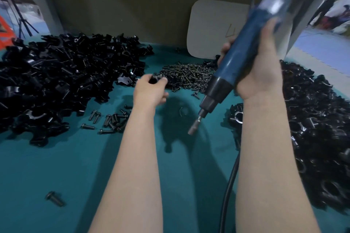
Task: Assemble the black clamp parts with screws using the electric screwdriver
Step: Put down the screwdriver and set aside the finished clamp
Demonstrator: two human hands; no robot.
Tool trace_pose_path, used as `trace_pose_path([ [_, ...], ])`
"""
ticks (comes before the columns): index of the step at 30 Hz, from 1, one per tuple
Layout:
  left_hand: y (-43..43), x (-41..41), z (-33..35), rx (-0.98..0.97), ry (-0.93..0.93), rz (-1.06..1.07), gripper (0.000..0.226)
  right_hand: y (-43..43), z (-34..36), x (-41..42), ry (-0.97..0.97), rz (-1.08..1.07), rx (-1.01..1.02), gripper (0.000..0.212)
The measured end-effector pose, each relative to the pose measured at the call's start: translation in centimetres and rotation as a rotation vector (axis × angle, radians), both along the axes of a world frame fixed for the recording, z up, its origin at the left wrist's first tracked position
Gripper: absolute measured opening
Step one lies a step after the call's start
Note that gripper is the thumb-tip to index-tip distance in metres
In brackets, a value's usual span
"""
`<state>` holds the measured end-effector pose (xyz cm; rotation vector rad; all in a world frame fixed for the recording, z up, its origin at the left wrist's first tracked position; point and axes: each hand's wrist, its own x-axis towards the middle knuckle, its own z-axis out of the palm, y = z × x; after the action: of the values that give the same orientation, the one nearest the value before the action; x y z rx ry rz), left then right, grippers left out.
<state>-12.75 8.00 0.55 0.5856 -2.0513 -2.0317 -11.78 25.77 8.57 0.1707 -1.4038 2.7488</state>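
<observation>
Head view showed the left hand (151, 91) with fingers curled round a small black clamp part (153, 79), just beside the screw pile (187, 75); the right hand (259, 70) gripped the blue electric screwdriver (236, 58), bit tilted down-left above the teal table (56, 166); heaps of black clamp parts (62, 73) lay at both sides; loose bolts (109, 121) lay near the left forearm.

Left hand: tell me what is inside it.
The left hand pinches a small black part at its fingertips, beside the screw pile. The fingers cover most of it, so its shape and any screw in it cannot be seen.
</observation>
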Motion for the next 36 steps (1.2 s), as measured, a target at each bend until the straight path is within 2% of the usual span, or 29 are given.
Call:
trace_pose_path([
  [2,-0.2,-0.1,0.2,0.080,0.118,0.067,0.015,-0.3,-1.0,-0.8,-0.153,-0.061,0.194,0.031],
  [3,-0.1,-0.2,0.4,0.104,0.138,0.070,0.018,-0.4,-1.9,-1.2,-0.219,-0.083,0.324,0.036],
  [6,0.7,0.1,0.7,0.133,0.132,0.001,0.039,-1.3,-3.9,-1.7,-0.314,-0.119,0.546,0.080],
  [8,1.2,0.5,1.1,0.147,0.146,-0.053,0.047,-1.6,-4.6,-1.8,-0.290,-0.168,0.821,0.093],
  [11,2.1,0.9,1.7,0.073,0.178,-0.076,0.027,-1.8,-5.5,-2.0,-0.278,-0.225,1.254,0.076],
  [13,2.8,1.1,2.0,0.002,0.207,-0.096,0.013,-2.3,-5.8,-2.0,-0.322,-0.199,1.354,0.065],
  [16,4.2,1.1,2.3,-0.110,0.249,-0.126,0.017,-2.7,-5.7,-1.9,-0.349,-0.176,1.489,0.056],
  [19,6.0,1.2,2.3,-0.097,0.277,-0.152,0.017,-1.4,-4.6,-1.6,-0.297,-0.182,1.491,0.040],
  [21,7.7,1.3,2.3,-0.135,0.285,-0.181,0.022,0.5,-3.4,-0.6,-0.203,-0.304,1.345,0.028],
  [23,9.8,1.3,2.7,-0.185,0.313,-0.246,0.031,2.7,-2.3,0.8,-0.149,-0.456,1.152,0.031],
  [25,12.7,1.6,3.6,-0.265,0.365,-0.339,0.034,4.7,-1.4,2.4,-0.106,-0.535,1.042,0.031],
  [27,16.3,2.2,4.7,-0.316,0.442,-0.436,0.034,7.0,-1.2,3.8,-0.095,-0.639,1.074,0.022],
  [32,23.4,3.8,5.0,-0.493,0.446,-0.662,0.039,12.5,-1.4,6.3,-0.284,-0.943,1.175,0.035],
  [35,26.1,4.1,3.5,-0.733,0.349,-0.781,0.048,14.1,-2.4,6.9,-0.360,-0.899,1.209,0.035],
  [36,26.4,4.0,3.1,-0.716,0.314,-0.792,0.047,14.2,-2.7,7.0,-0.373,-0.874,1.217,0.035],
])
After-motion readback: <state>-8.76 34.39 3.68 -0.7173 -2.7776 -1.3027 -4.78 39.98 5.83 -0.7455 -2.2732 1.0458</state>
